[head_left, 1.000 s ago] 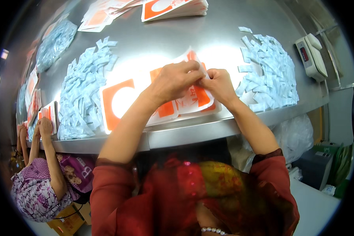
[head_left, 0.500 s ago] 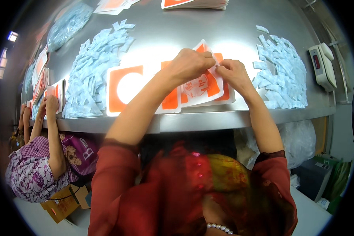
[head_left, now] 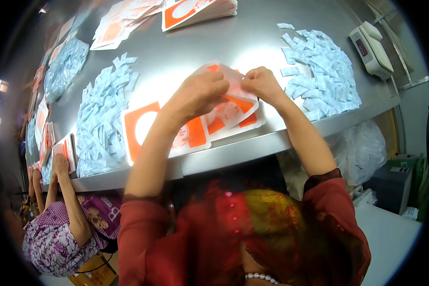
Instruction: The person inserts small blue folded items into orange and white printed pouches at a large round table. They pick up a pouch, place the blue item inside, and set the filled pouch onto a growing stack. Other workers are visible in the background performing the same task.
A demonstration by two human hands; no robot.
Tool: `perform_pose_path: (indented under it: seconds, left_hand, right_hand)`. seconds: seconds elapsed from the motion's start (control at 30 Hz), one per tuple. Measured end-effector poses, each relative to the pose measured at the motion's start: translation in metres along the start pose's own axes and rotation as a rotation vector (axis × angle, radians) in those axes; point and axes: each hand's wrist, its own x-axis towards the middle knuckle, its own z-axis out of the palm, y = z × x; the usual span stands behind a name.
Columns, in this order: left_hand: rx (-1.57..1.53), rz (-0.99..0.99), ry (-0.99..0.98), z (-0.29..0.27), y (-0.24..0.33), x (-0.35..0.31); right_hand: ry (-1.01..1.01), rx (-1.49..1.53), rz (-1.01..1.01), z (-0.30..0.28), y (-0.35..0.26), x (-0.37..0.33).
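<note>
Both hands are at the upper edge of an orange-and-white flat pouch (head_left: 233,108). My left hand (head_left: 201,93) is closed on its upper left part, fingers curled. With finger and thumb together, my right hand (head_left: 263,86) pinches the upper right corner. The pouch's top looks pale and partly see-through between the hands. More orange-and-white pouches (head_left: 194,136) lie under and left of it, partly covered by my left forearm. Piles of small light-blue sachets lie on both sides: a left pile (head_left: 100,126) and a right pile (head_left: 325,78).
On the metal table (head_left: 252,147) a stack of pouches (head_left: 200,13) and loose pouches (head_left: 117,28) lie at the far side. A blue plastic bag (head_left: 66,66) is far left, a scale (head_left: 371,50) far right. A co-worker's hand (head_left: 60,164) works at the left.
The view has turned, shifting the table's contents in the picture. Both hands stay on the pouch, whose top edge now lies lower between them. One co-worker's hand rests on a pouch stack.
</note>
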Motion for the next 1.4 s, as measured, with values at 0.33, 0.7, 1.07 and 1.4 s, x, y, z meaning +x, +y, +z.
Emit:
perform_pose_path:
  seconds: [0.33,0.7,1.07,1.4]
  left_hand:
    - [0.027,-0.029,-0.021,0.004,0.003,-0.002]
    - [-0.049,0.019,0.196,0.009,-0.001,-0.002]
    - [-0.048,0.029,0.169,0.013,-0.004,-0.007]
    - [-0.055,0.032,0.189,0.005,-0.006,-0.008]
  right_hand:
    - [0.026,-0.380,0.051,0.008,-0.008,-0.004]
    - [0.090,-0.982,-0.025,-0.096,0.050,0.010]
    - [0.191,0.308,-0.075,-0.061,-0.040,-0.023]
    - [0.268,-0.138,-0.265,-0.014,-0.075,-0.037]
